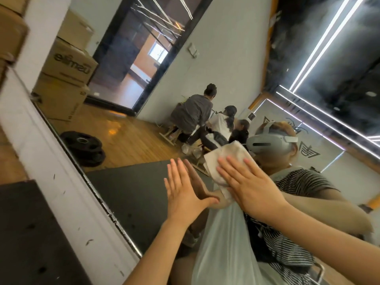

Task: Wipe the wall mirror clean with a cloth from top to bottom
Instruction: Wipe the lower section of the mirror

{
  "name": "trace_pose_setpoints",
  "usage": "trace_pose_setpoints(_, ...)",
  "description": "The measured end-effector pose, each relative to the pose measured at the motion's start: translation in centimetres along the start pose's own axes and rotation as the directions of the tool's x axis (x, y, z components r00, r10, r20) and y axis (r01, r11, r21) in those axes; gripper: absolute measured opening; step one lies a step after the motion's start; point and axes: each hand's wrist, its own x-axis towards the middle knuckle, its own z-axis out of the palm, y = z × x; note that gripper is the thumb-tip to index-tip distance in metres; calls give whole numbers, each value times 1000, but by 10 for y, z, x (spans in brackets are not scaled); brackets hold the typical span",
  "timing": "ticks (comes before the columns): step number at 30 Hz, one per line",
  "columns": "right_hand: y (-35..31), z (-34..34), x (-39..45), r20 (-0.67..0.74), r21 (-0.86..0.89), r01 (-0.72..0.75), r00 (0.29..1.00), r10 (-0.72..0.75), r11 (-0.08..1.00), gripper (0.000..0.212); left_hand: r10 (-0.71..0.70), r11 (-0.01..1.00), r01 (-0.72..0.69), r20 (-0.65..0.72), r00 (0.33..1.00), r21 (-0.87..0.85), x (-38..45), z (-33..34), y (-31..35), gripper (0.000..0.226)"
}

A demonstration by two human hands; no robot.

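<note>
Wall mirror (216, 75) reflects a gym; both hands flat, right hand (253, 186) pressing cloth (224, 159).

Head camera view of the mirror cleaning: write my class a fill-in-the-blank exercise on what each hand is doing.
1. The right hand presses a white ____ flat against the wall mirror.
2. The left hand rests on the glass with its fingers ____.
3. Reflected on the wooden floor lie black weight ____.

Missing words: cloth; straight; plates
</note>
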Motion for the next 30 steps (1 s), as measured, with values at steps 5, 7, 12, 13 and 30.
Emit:
trace_pose_setpoints(5,-7,0,37,34,11,43,999,-43,999,61,-38,999,38,74,997,5,7,-3,-7,143)
trace_pose_setpoints(7,-13,-9,74,33,30,-5,999,4,1000,66,-38,999,38,79,996,11,7,-2,-7,143)
trace_pose_setpoints(12,-24,-18,130,61,-51,-205,976,208,978,79,-52,998,49,77,996,49,7,-4,-7,144)
trace_pose_setpoints(13,-27,-16,124,65,-45,-210,975,213,977,76,-57,997,53,83,995,50,7,-5,-6,144)
trace_pose_setpoints(30,-54,12,52,-82,-1,-337,938,336,941,63,39,975,-56,84,996,217,21,-18,-38,137)
